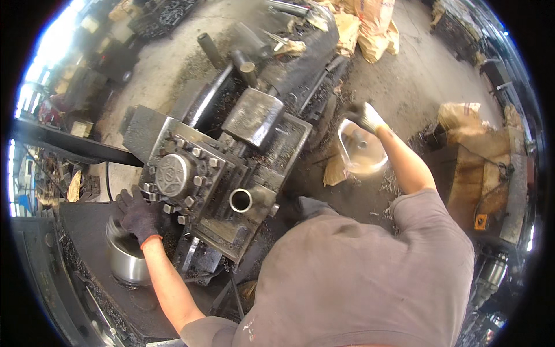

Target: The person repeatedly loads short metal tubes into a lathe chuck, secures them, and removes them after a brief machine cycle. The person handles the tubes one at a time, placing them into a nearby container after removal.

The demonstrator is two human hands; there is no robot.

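Observation:
My left hand (139, 214), in a dark glove with an orange cuff, lies with its fingers apart at the left edge of a square tool post (173, 176) studded with several bolts. Just below that hand is a shiny metal cylinder (130, 263), its top partly hidden by the glove. Out to the right, my right hand (364, 117), in a pale glove with dark fingers, is closed on the upper rim of a translucent plastic container (370, 155). The container hangs tilted over the floor, away from the machine, and its edges are a little blurred.
A machine slide (292, 141) with metal chips runs up and right from the tool post. A short tube (240, 200) protrudes nearby. Paper sacks (376, 29) stand at the far end. A brown, stained box (471, 179) is at the right. Chips litter the floor.

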